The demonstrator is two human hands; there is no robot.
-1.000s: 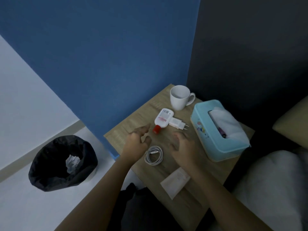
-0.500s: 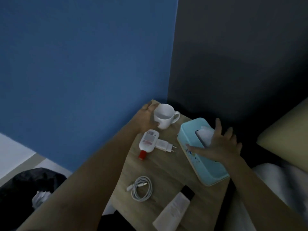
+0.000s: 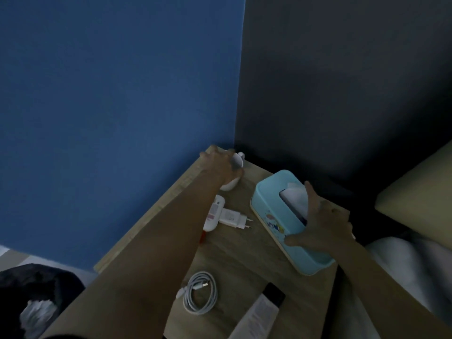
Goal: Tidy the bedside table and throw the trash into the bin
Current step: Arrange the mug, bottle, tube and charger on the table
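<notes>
Left hand now closed around the mug, carried back from mid-table into the far corner by the blue wall; half a second ago only touching its side. Mug tipped toward the handle side, apparently mid-slide or lift. Right hand now clamped over the tissue box, thumb on the near side wall, fingers reaching the tissue slot; earlier hovering above it, spread. Below the left forearm: bottle and charger, touching. Nearer than both grips: coiled cable and tube, untouched. Bin down left, well apart, crumpled paper inside. Meaning, likely: trash done, now squaring large items toward the back edge; small items still scattered.
</notes>
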